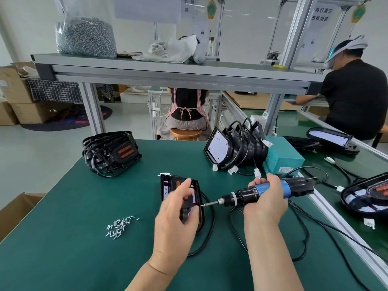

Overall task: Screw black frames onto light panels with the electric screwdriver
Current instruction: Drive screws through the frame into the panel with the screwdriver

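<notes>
A light panel with its black frame (171,183) lies flat on the green table in front of me. My left hand (176,217) hovers over its near half, fingers slightly curled and blurred; whether it pinches a screw I cannot tell. My right hand (265,203) grips the blue and black electric screwdriver (294,185), held nearly level. Its bit (210,204) points left and carries a small screw at the tip, just beside my left fingers over the frame's right edge. A heap of loose silver screws (119,226) lies to the left.
A pile of black frames (111,153) sits at the back left, a row of light panels with cables (233,148) at the back right beside a teal power box (283,156). Black cables (298,223) loop near my right arm. More panels (365,196) lie on the conveyor at right.
</notes>
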